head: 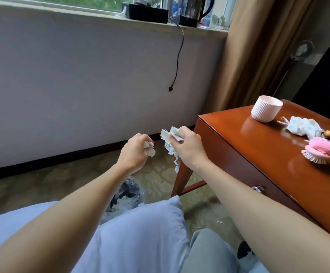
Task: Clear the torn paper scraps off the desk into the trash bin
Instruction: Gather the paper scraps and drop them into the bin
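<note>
The left hand [134, 152] curls round small white scraps [150, 150]. The trash bin [135, 191] stands on the floor at its 6 o'clock, partly hidden. The right hand [187, 148] clutches printed torn paper [171, 135], strips dangling. The desk [258, 154], at its 3 o'clock, bears a crumpled wad [302, 126].

A white ribbed cup [266, 108] stands upright, a pink brush [320, 150] near it. A kettle [194, 10] sits on the windowsill [71, 11], black cord [178, 62] hanging; brown curtain [254, 56] beside.
</note>
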Available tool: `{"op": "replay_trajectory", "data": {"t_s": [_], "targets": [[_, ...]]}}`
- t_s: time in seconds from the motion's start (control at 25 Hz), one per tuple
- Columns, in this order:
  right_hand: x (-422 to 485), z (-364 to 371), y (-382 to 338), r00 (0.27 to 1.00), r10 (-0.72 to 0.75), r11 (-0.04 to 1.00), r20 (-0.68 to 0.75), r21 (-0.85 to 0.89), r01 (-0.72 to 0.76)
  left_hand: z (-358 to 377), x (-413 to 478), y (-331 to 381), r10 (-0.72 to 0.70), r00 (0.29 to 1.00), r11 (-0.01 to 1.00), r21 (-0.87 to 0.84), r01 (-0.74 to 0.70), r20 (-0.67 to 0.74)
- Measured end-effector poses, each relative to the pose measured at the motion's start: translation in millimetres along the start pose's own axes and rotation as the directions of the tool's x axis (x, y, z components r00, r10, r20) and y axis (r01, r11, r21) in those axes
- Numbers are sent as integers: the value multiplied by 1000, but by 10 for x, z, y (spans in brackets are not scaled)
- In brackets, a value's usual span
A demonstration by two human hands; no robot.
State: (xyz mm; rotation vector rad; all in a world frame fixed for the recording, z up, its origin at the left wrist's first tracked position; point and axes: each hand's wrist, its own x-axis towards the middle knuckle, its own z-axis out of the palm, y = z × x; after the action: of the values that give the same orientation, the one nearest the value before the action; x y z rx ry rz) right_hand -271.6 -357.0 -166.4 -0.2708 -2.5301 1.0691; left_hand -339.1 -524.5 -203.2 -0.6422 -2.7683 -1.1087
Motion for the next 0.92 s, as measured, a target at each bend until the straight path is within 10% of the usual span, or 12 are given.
{"op": "replay_trajectory", "data": {"t_s": [0.92], "targets": [[44,2627,879,929,231,956,289,107,-272,1011,-236,-2270,-401,916,910,-110,400,10]]}}
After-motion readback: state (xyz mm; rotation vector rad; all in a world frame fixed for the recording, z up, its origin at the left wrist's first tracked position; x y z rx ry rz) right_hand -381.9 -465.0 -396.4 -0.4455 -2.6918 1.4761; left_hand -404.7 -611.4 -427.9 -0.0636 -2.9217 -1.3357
